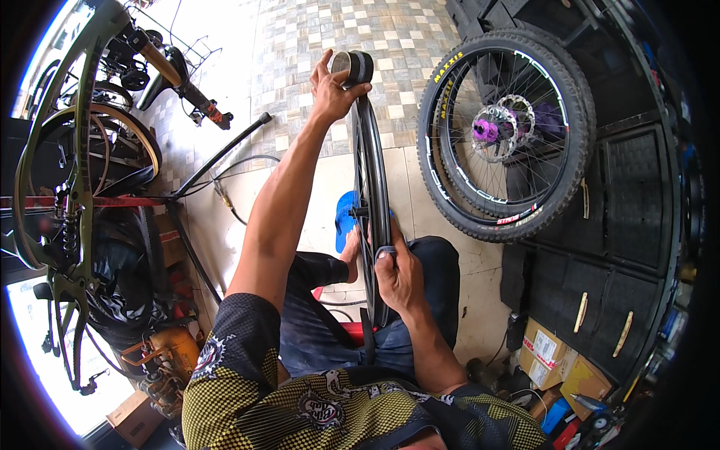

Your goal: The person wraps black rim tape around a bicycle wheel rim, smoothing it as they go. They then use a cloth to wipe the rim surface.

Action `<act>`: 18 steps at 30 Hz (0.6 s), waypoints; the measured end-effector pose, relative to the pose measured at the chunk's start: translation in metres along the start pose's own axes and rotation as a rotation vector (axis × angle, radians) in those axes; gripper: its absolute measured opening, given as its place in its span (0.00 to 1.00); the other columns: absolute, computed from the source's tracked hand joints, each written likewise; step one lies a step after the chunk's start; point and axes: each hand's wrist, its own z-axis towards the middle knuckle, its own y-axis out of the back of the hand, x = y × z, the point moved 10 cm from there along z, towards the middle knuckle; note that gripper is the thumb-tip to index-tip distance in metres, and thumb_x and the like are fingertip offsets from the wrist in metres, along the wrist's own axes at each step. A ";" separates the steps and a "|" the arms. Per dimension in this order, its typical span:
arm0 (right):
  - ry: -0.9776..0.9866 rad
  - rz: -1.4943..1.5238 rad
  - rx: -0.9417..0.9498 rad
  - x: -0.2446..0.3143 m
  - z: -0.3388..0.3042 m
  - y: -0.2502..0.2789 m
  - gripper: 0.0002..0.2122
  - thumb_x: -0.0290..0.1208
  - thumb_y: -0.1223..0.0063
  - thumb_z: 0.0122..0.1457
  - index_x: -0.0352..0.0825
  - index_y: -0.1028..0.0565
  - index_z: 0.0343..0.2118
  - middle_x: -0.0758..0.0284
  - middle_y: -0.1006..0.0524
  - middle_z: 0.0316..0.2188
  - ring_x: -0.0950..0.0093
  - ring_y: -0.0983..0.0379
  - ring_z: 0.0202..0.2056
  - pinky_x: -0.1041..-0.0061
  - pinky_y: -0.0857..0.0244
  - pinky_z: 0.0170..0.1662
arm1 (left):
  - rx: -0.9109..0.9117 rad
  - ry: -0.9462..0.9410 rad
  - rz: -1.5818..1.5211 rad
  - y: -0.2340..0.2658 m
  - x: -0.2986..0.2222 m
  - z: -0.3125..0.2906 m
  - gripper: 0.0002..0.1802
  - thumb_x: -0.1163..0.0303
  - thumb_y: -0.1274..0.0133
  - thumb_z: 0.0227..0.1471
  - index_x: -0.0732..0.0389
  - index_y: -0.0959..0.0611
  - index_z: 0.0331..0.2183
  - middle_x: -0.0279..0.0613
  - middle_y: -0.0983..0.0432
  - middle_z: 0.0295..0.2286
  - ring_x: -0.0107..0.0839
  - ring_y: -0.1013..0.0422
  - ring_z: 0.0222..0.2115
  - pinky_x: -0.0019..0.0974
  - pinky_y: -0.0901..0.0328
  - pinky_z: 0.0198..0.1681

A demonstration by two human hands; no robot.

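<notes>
A bicycle wheel without a tire [377, 172] stands upright between my legs, seen nearly edge-on, with its spokes and hub on the left side. At the far end of the rim, my left hand [330, 91] has its fingers and thumb around a roll of dark tape [364, 67]. The roll sits right at the top of the rim. Nearer my body, my right hand [400, 276] is closed around the rim, its thumb pressing on the rim's outer face. A dark grey strip shows by that thumb; what it is I cannot tell.
Two knobby-tired wheels [510, 135] with disc rotors and a purple hub lean on dark cabinets [630, 202] at right. A green bike frame [79, 187] hangs on a stand at left. Cardboard boxes [544, 352] lie at lower right. A blue slipper [345, 217] is beneath the wheel.
</notes>
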 end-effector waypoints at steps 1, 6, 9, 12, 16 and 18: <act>-0.003 -0.001 0.001 0.000 0.000 0.000 0.31 0.47 0.61 0.73 0.33 0.43 0.73 0.64 0.16 0.29 0.64 0.15 0.35 0.66 0.24 0.47 | 0.014 0.012 0.005 -0.002 0.002 0.000 0.28 0.45 0.27 0.45 0.52 0.07 0.44 0.49 0.59 0.73 0.59 0.64 0.70 0.64 0.56 0.71; -0.015 0.007 0.013 -0.002 -0.001 0.000 0.31 0.47 0.61 0.73 0.30 0.43 0.72 0.63 0.15 0.30 0.61 0.15 0.38 0.65 0.26 0.53 | -0.011 0.015 0.005 0.001 0.005 -0.001 0.28 0.45 0.26 0.45 0.53 0.07 0.44 0.49 0.58 0.73 0.59 0.64 0.70 0.65 0.57 0.70; -0.065 -0.004 0.030 -0.008 -0.003 -0.002 0.32 0.46 0.61 0.73 0.29 0.43 0.72 0.57 0.16 0.32 0.56 0.15 0.41 0.63 0.29 0.58 | -0.022 0.036 0.007 0.004 0.009 -0.003 0.29 0.45 0.26 0.44 0.53 0.07 0.44 0.49 0.58 0.73 0.59 0.64 0.70 0.66 0.58 0.70; -0.043 -0.023 0.013 -0.008 -0.003 -0.002 0.32 0.47 0.61 0.73 0.28 0.43 0.72 0.50 0.17 0.34 0.50 0.17 0.45 0.61 0.33 0.63 | -0.027 0.054 0.002 0.006 0.012 -0.004 0.29 0.45 0.26 0.43 0.53 0.08 0.44 0.49 0.57 0.73 0.60 0.63 0.70 0.66 0.59 0.70; -0.063 -0.042 0.031 -0.011 -0.005 -0.004 0.34 0.51 0.63 0.73 0.28 0.42 0.72 0.45 0.18 0.37 0.45 0.21 0.51 0.59 0.38 0.67 | -0.026 0.068 0.002 0.006 0.015 -0.006 0.29 0.45 0.26 0.43 0.52 0.08 0.44 0.49 0.56 0.73 0.60 0.62 0.70 0.66 0.60 0.71; -0.071 -0.055 0.034 -0.012 -0.005 -0.005 0.34 0.53 0.63 0.73 0.28 0.43 0.72 0.45 0.18 0.37 0.44 0.23 0.53 0.58 0.41 0.69 | -0.024 0.070 0.007 0.005 0.017 -0.005 0.29 0.45 0.26 0.43 0.52 0.07 0.44 0.49 0.56 0.73 0.60 0.62 0.70 0.65 0.61 0.71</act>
